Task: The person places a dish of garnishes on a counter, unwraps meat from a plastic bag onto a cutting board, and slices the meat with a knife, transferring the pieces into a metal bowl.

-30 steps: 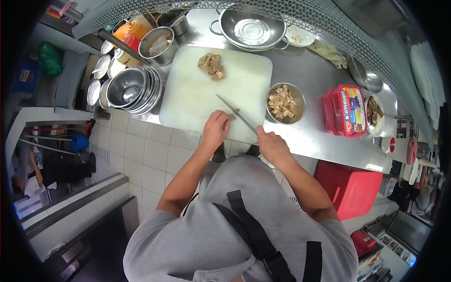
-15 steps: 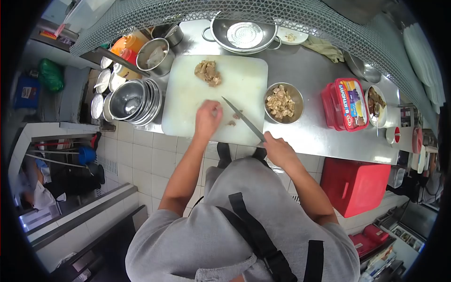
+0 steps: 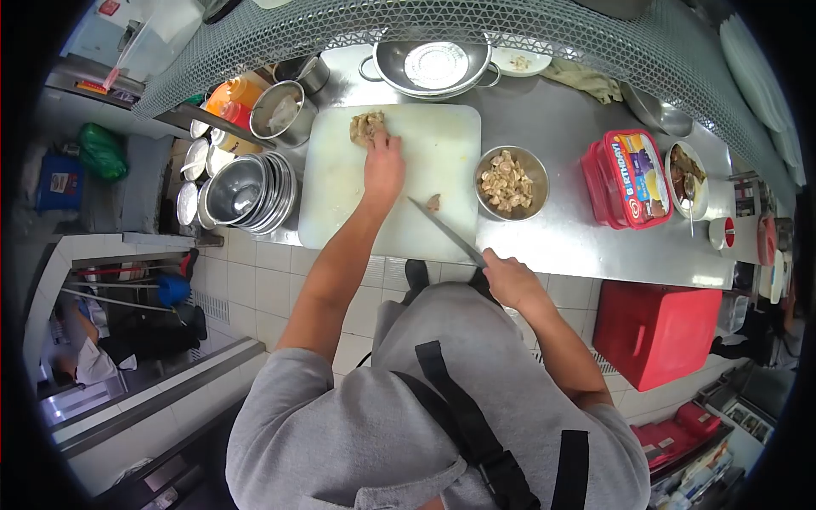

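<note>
In the upper middle of the frame, the left hand [image 3: 384,170] was at the near right side of a lumpy pile of light brown meat [image 3: 363,127], which lay on a white rectangular cutting board [image 3: 340,200]. Its fingers looked bent and close together over the meat; whether they were pinching a piece or only touching the pile, I could not tell.

Just right of centre, the right hand [image 3: 512,280] had its fingers wrapped around the handle of a long knife with a grey metal blade [image 3: 449,232]. The blade slanted up and leftwards over the board, its tip well apart from the left hand. A small brown scrap [image 3: 433,202] lay beside the blade.

Right of the board, a round steel bowl [image 3: 541,185] held cut light brown chunks [image 3: 507,181]; a stack of steel bowls [image 3: 282,195] stood on the left.

The step in hand seemed to be reaching for meat, with the knife held aside. Picking up a piece from there called for a firm pinch on the uneven meat and a blade kept clear of the left fingers.
</note>
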Action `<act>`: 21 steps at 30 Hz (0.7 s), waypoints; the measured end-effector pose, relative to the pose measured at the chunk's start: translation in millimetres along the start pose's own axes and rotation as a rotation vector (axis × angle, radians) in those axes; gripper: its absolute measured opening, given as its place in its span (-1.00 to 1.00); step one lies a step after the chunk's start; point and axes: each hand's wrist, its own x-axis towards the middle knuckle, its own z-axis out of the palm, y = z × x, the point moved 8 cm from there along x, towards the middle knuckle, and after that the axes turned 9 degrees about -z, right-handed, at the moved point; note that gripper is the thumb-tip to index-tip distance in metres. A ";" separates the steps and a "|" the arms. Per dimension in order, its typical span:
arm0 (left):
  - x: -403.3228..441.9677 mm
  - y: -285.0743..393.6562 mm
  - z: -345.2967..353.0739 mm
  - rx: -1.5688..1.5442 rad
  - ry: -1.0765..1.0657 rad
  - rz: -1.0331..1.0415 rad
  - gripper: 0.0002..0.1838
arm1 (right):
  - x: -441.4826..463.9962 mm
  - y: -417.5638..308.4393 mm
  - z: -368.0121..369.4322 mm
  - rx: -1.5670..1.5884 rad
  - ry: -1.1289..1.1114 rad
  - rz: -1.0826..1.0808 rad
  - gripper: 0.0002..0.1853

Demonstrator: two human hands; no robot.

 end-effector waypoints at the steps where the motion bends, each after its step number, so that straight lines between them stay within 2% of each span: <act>1: -1.1 -5.6 -2.4 -0.087 -0.022 -0.049 -0.78 | 0.1 3.7 -3.2 0.005 0.022 0.011 -0.70; 4: -22.5 -16.1 -9.4 -0.202 -0.084 -0.063 -0.79 | 0.2 10.6 -13.3 0.000 0.060 0.072 -0.70; 10: -88.8 -3.6 -37.0 -0.379 -0.165 0.023 -0.73 | 1.1 -3.3 -14.1 0.017 0.115 0.015 -0.74; 13: -92.3 -1.7 -54.7 -0.419 -0.038 -0.009 -0.72 | 9.0 -14.2 -12.9 -0.019 0.152 -0.011 -0.75; 16: -85.2 4.8 -52.8 -0.426 -0.016 -0.037 -0.72 | 17.0 -33.1 -21.6 -0.066 0.168 -0.057 -0.80; 19: -80.8 7.4 -33.4 -0.388 -0.119 -0.045 -0.74 | 29.2 -47.6 -29.3 -0.133 0.176 -0.064 -0.81; 21: -78.7 6.2 -31.9 -0.400 -0.089 -0.038 -0.75 | 35.0 -54.1 -33.3 -0.158 0.170 -0.055 -0.77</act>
